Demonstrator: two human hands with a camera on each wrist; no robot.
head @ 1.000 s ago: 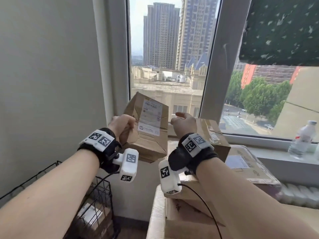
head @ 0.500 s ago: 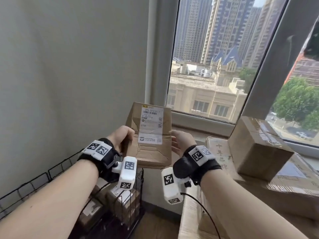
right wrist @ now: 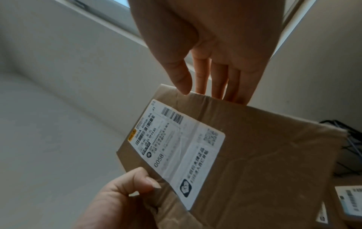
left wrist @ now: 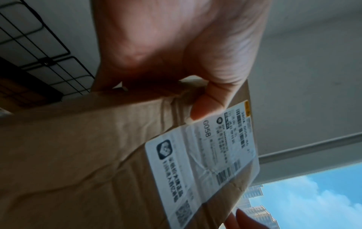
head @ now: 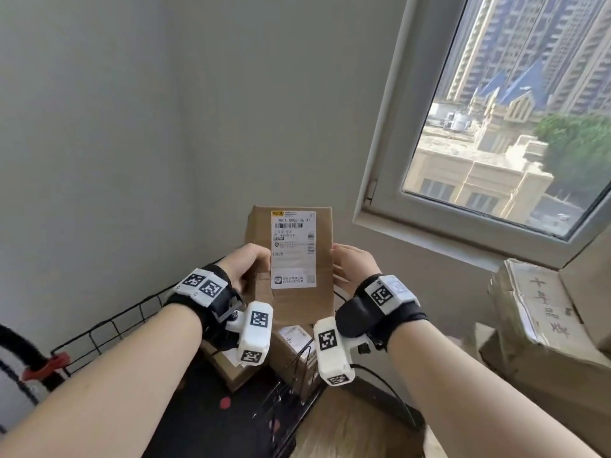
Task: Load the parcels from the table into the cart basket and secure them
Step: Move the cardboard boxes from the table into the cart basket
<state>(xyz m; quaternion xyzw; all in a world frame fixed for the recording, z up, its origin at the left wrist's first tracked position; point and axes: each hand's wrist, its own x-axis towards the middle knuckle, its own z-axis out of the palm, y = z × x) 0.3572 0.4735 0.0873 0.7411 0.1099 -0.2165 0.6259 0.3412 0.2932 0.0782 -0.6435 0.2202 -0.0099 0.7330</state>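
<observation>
At the far left a red clip (head: 49, 363) is fixed on the rim of the wire basket (head: 109, 328), whose black grid runs toward the corner of the grey wall (head: 165, 127). Inside the basket two parcels (head: 291, 345) are already stowed, labels up, low beneath the wrists. Next, the left hand (head: 246, 264) is curled round the left edge of the box (head: 294, 302), the thumb (left wrist: 203, 111) pressed on the front face just beside the label (head: 292, 249), so that the cardboard is pinched rather than merely propped. The box is held upright, label toward the head camera, above the basket and clear of the parcels below; this position seems chosen so that it can be lowered straight down between the wire walls. On its right edge the right hand (head: 355, 266) is laid with fingers (right wrist: 217, 80) straight and thumb spread, flat against the side; it is probably used as a guide and counter-pressure, not as a grip. Further right the window (head: 496, 127) is seen, and at the far right a stack of boxes (head: 542, 325), presumably on the table, is left to be loaded. Securing is not yet begun, it is judged.
</observation>
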